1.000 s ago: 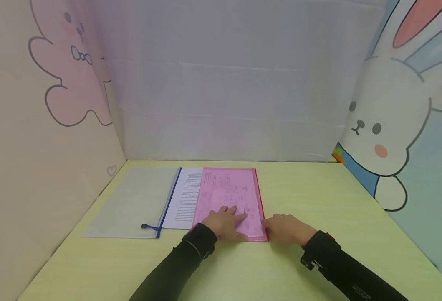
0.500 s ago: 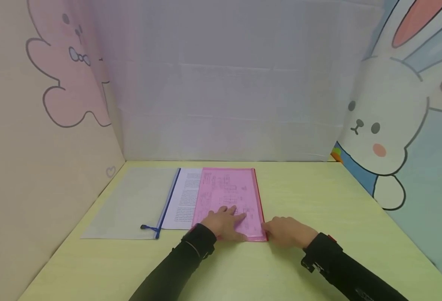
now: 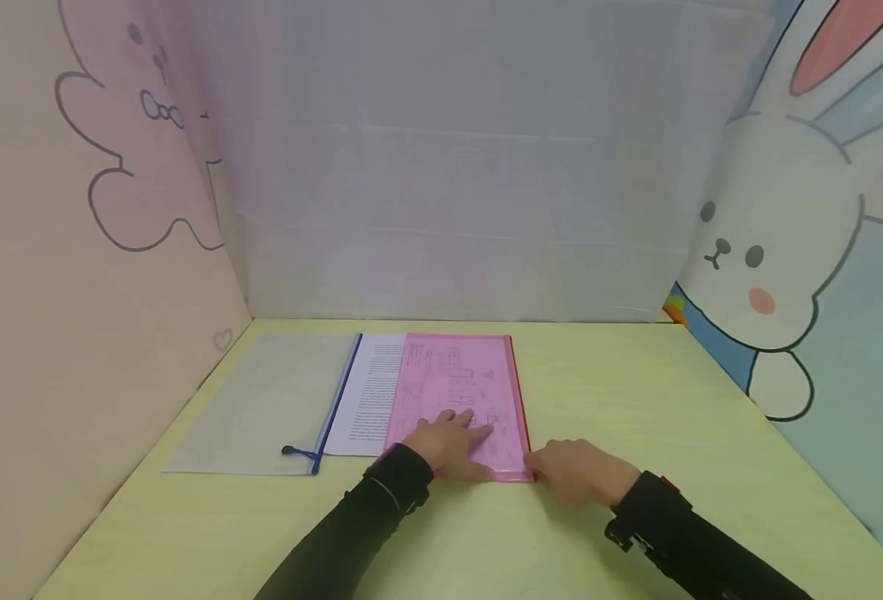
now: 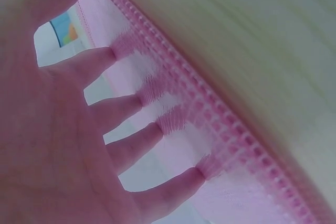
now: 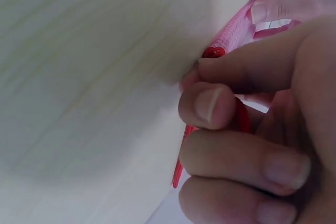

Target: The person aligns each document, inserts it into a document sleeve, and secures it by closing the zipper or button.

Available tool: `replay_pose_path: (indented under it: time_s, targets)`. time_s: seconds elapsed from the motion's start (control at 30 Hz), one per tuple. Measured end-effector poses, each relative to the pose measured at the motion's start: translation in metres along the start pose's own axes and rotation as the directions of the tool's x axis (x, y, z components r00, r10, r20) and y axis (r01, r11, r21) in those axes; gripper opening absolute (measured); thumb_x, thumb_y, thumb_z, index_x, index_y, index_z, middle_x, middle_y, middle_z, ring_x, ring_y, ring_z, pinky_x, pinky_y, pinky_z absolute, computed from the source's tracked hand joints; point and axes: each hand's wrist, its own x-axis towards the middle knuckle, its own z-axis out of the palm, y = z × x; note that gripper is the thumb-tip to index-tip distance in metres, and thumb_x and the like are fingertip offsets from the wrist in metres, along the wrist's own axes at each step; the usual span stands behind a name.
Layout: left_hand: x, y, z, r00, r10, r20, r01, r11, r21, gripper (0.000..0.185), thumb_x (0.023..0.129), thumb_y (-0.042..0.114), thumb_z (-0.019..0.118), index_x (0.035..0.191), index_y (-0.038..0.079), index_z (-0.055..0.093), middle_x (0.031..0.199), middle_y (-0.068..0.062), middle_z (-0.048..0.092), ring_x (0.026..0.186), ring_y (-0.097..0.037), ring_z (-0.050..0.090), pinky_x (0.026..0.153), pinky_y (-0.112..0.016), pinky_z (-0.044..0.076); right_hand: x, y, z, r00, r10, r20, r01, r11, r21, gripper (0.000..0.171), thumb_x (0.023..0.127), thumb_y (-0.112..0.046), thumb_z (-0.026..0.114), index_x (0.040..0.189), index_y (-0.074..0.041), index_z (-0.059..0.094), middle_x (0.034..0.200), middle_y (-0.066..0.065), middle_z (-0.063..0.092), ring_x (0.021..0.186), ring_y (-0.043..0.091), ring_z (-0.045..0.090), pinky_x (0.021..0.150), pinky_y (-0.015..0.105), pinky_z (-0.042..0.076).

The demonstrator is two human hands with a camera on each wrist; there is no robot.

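Since a second ago almost nothing has shifted: my right hand point(image 3: 579, 469) has crept slightly toward me along the near right corner of the pink zip pouch point(image 3: 456, 392), and my left hand point(image 3: 449, 443) has stayed flat where it was. I see the pouch lying flat on the yellow-green table point(image 3: 636, 400), its long side running away from me, a red zipper strip point(image 3: 518, 392) along its right edge. It is translucent mesh, and through it shows a printed sheet with diagrams inside. My left hand presses down on the pouch's near end with fingers point(image 4: 131, 106) straight and spread, the tips on the mesh. My right hand pinches the red zipper end point(image 5: 212, 52) at the pouch's near right corner between thumb and curled fingers. Just left of the pouch, partly under it, lies a white page of text point(image 3: 369, 396); left of that is a clear zip pouch point(image 3: 261, 404) with a blue zipper point(image 3: 336, 400), and I cannot tell whether it holds anything.
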Motion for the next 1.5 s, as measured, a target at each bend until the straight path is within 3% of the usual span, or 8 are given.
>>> replay_pose_path:
  time_s: [0.3,0.47,0.73,0.9,1.0,1.1,1.27,1.5]
  targets:
    - [0.002,-0.001,0.003,1.000,0.005,-0.007,-0.005,1.000,-0.014,0.079,0.085,0.067,0.067,0.155,0.038,0.043,0.164,-0.002,0.034,0.150,-0.030,0.028,0.115,-0.061,0.028,0.004,-0.001,-0.003,0.984,-0.005,-0.177,0.006,1.000,0.005,0.022,0.096,-0.012,0.064,0.076,-0.015,0.053,0.065,-0.003,0.044,0.058,0.013,0.039,0.054,0.030,0.034]
    - [0.003,-0.002,0.003,1.000,0.005,-0.001,-0.006,0.999,-0.034,0.080,0.085,0.067,0.067,0.155,0.038,0.043,0.165,-0.002,0.033,0.151,-0.030,0.027,0.115,-0.061,0.027,0.014,-0.003,-0.005,0.972,0.006,-0.234,-0.003,1.000,0.014,0.016,0.097,-0.009,0.065,0.082,-0.010,0.058,0.071,0.000,0.048,0.062,0.016,0.044,0.057,0.033,0.039]
    - [0.003,-0.002,0.002,1.000,0.005,-0.008,-0.006,0.998,-0.061,0.082,0.085,0.067,0.067,0.155,0.033,0.044,0.164,-0.002,0.033,0.151,-0.030,0.026,0.116,-0.061,0.026,0.038,-0.003,-0.002,0.928,-0.125,-0.352,0.146,0.989,0.032,0.011,0.090,-0.006,0.069,0.097,0.002,0.066,0.088,0.007,0.060,0.079,0.023,0.056,0.075,0.042,0.052]
    - [0.003,-0.003,0.005,1.000,0.019,-0.022,-0.020,0.999,-0.048,0.085,0.085,0.067,0.066,0.156,0.025,0.043,0.164,-0.003,0.034,0.150,-0.030,0.028,0.116,-0.060,0.028,0.048,-0.006,0.002,0.929,-0.185,-0.320,0.212,0.976,0.050,0.013,0.091,-0.009,0.067,0.097,0.002,0.065,0.090,0.010,0.062,0.084,0.027,0.059,0.079,0.045,0.052]
    - [0.003,-0.005,0.006,0.999,0.018,-0.035,-0.019,0.999,-0.041,0.091,0.085,0.070,0.064,0.157,0.018,0.042,0.163,-0.005,0.035,0.150,-0.029,0.030,0.116,-0.058,0.029,0.049,-0.010,0.003,0.962,-0.133,-0.238,0.163,0.980,0.110,0.035,0.096,-0.018,0.066,0.120,0.008,0.063,0.112,0.019,0.065,0.104,0.034,0.062,0.094,0.049,0.051]
    - [0.001,-0.008,0.006,0.998,0.028,-0.058,-0.032,0.998,-0.058,0.092,0.085,0.070,0.065,0.154,0.012,0.045,0.159,-0.008,0.041,0.147,-0.030,0.035,0.115,-0.055,0.033,0.050,-0.014,0.002,0.983,-0.047,-0.177,0.077,0.983,0.164,0.057,0.098,-0.030,0.066,0.143,0.003,0.054,0.137,0.027,0.056,0.128,0.041,0.053,0.106,0.055,0.043]
    - [-0.001,-0.025,-0.001,0.994,0.044,-0.097,-0.053,0.993,-0.101,0.061,0.090,0.049,0.069,0.134,0.008,0.063,0.135,-0.010,0.060,0.125,-0.028,0.057,0.102,-0.046,0.048,0.052,-0.023,0.002,0.990,-0.008,-0.140,0.025,0.993,0.117,0.064,0.098,-0.045,0.064,0.148,-0.008,0.052,0.138,0.027,0.052,0.124,0.041,0.051,0.097,0.057,0.048]
    - [-0.009,-0.073,-0.007,0.962,-0.150,-0.227,0.140,0.988,-0.059,0.050,0.099,0.017,0.055,0.146,0.000,0.049,0.152,-0.024,0.043,0.139,-0.044,0.039,0.110,-0.067,0.031,0.050,-0.025,0.006,0.993,0.072,-0.094,-0.068,0.997,0.041,0.074,0.095,-0.059,0.061,0.154,-0.016,0.046,0.138,0.029,0.049,0.121,0.040,0.049,0.093,0.057,0.049]
